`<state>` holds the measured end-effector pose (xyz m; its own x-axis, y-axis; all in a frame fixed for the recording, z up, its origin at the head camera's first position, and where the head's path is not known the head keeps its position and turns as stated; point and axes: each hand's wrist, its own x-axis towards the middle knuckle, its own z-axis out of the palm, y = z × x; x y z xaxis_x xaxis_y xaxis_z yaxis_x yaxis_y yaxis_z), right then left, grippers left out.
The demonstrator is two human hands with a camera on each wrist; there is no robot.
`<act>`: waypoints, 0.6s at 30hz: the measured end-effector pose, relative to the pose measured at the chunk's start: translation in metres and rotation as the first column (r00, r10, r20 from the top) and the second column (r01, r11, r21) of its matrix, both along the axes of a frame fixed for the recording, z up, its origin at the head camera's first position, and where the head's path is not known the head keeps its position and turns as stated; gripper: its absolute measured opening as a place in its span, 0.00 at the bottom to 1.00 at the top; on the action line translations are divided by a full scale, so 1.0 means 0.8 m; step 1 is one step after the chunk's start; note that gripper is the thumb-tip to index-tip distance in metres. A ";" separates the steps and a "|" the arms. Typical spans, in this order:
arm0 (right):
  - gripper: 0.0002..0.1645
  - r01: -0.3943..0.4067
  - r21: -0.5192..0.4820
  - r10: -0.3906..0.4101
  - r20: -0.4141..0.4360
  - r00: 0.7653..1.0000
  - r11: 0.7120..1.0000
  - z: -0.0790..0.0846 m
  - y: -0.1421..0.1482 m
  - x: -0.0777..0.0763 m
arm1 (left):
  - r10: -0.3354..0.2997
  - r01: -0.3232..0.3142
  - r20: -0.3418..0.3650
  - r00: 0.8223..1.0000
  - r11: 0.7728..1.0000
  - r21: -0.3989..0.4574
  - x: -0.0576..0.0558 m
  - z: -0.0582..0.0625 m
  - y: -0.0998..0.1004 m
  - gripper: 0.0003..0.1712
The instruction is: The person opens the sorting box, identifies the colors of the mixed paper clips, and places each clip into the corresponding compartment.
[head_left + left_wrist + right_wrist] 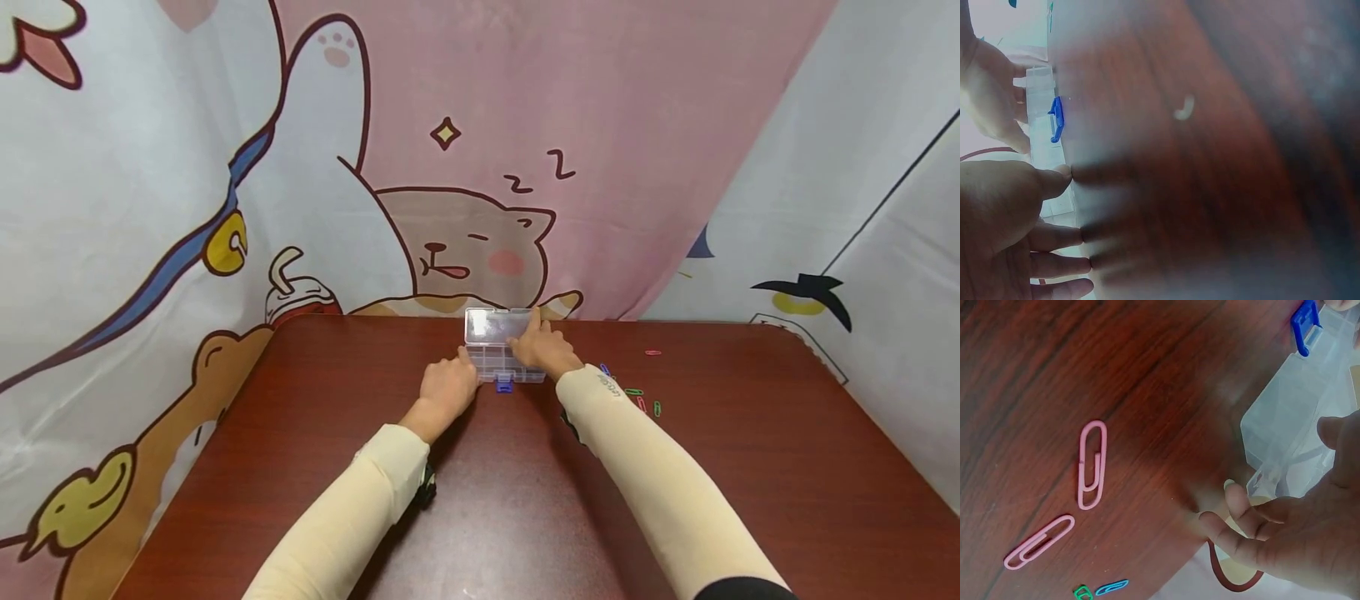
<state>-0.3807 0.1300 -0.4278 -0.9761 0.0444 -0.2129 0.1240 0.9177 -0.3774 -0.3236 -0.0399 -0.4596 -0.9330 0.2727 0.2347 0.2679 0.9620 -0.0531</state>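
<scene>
A clear plastic compartment box (491, 363) lies near the table's far edge, its transparent lid (487, 327) raised at the back. On the box's front is a blue latch (504, 385). My left hand (447, 387) holds the box's left end, thumb at the front and the other fingers past the end, their tips near the tabletop in the left wrist view. At the other end, my right hand (547, 346) touches the lid's right part, with its index finger straight along it. In the right wrist view, its outer fingers (1235, 544) are loosely bent beside the box, holding nothing.
Several paper clips lie right of the box, among them a red clip (653, 352), a blue clip (605, 369) and a green clip (633, 392). A cartoon-printed curtain (465, 242) hangs behind the brown table (337, 367).
</scene>
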 end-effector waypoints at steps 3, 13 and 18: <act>0.50 -0.033 0.025 0.033 -0.004 0.999 0.999 -0.002 0.001 0.001 | -0.002 0.002 -0.006 1.000 1.000 0.000 0.001 0.000 -0.001 0.37; 0.51 -0.063 0.064 0.061 0.029 0.998 0.996 -0.006 0.003 -0.001 | -0.008 0.008 -0.005 1.000 1.000 -0.007 0.002 -0.002 -0.002 0.37; 0.51 -0.081 0.068 0.077 0.048 0.996 0.994 -0.006 0.005 -0.002 | -0.004 0.005 0.064 0.998 1.000 -0.017 0.002 0.000 -0.002 0.39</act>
<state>-0.3821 0.1339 -0.4327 -0.9664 -0.0163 -0.2565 0.0657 0.9492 -0.3076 -0.3217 -0.0417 -0.4593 -0.9448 0.2803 0.1699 0.2755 0.9599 -0.0519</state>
